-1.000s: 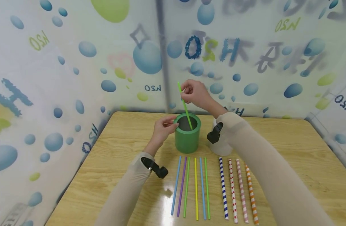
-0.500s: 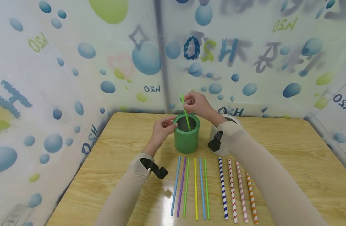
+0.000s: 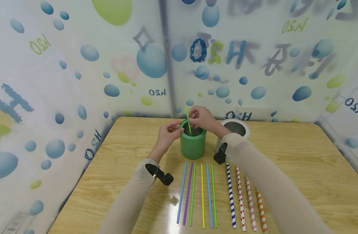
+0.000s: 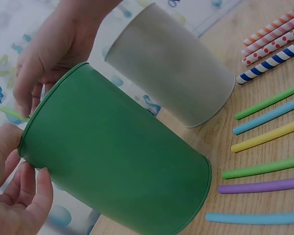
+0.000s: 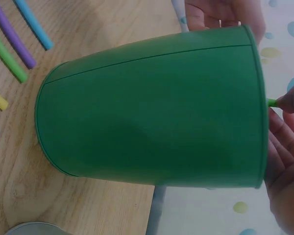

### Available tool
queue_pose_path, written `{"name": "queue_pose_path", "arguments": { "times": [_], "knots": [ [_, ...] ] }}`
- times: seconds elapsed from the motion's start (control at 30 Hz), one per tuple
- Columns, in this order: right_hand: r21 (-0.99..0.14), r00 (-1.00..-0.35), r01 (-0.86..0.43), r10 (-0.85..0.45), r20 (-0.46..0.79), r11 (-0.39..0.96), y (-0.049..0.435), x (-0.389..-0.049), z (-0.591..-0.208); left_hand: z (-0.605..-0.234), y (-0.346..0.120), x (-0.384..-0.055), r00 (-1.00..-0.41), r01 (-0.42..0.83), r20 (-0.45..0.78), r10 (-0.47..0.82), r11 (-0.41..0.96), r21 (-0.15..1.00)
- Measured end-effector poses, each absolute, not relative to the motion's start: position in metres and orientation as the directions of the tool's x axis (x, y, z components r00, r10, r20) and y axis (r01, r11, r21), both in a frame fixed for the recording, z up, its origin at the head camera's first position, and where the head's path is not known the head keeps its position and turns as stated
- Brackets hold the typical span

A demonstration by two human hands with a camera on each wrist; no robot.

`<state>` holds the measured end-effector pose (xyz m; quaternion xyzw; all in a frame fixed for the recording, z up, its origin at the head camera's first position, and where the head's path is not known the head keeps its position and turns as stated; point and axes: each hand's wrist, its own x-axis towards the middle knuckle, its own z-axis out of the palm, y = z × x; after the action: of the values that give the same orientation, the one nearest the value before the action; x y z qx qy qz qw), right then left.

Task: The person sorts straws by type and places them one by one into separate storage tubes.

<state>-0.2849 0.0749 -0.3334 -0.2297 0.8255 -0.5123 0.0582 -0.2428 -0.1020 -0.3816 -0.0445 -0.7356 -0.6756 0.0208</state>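
A green can (image 3: 192,148) stands upright on the table. My left hand (image 3: 167,135) holds its rim on the left side, thumb at the edge and fingertips against the outer wall in the left wrist view. A thin green straw (image 3: 188,113) leans in the can's mouth, its lower part inside. From above, my right hand (image 3: 203,119) pinches this straw between thumb and fingers, close over the rim. In the right wrist view only a short green end shows at the fingertips, and the can (image 5: 152,107) covers most of the view.
A white can (image 4: 171,63) stands just right of the green one, partly behind the right forearm. In front lie several thin plain straws (image 3: 202,195) in a row; to their right are several thicker patterned straws (image 3: 231,195). A printed wall backs the table.
My right hand has come down toward the green can with the straw, which sits deeper inside. The white can's mouth has come into view. My left hand stays at the rim.
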Motion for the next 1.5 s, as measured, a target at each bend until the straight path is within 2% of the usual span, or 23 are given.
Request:
{"name": "queue_pose_path", "arguments": {
  "times": [0.3, 0.6, 0.77, 1.23, 1.5],
  "knots": [
    [-0.842, -0.902, -0.265, -0.43, 0.044, 0.47, 0.069, -0.284, -0.337, -0.382, -0.102, -0.242, -0.995, 0.093, 0.089, 0.049, 0.087, 0.992],
    [-0.794, -0.92, -0.246, -0.392, 0.011, 0.555, 0.063, -0.285, -0.335, -0.359, -0.101, -0.227, -0.994, 0.074, 0.067, 0.084, 0.077, 0.994],
    [-0.767, -0.937, -0.225, -0.348, 0.003, 0.601, 0.059, -0.283, -0.333, -0.359, -0.101, -0.228, -0.995, 0.063, 0.057, 0.085, 0.072, 0.995],
    [-0.777, -0.944, -0.192, -0.33, -0.022, 0.6, 0.06, -0.278, -0.33, -0.357, -0.1, -0.226, -0.995, 0.057, 0.05, 0.087, 0.081, 0.995],
    [-0.762, -0.933, -0.225, -0.359, -0.011, 0.608, 0.065, -0.276, -0.318, -0.358, -0.102, -0.227, -0.995, 0.064, 0.058, 0.087, 0.072, 0.995]
  ]
}}
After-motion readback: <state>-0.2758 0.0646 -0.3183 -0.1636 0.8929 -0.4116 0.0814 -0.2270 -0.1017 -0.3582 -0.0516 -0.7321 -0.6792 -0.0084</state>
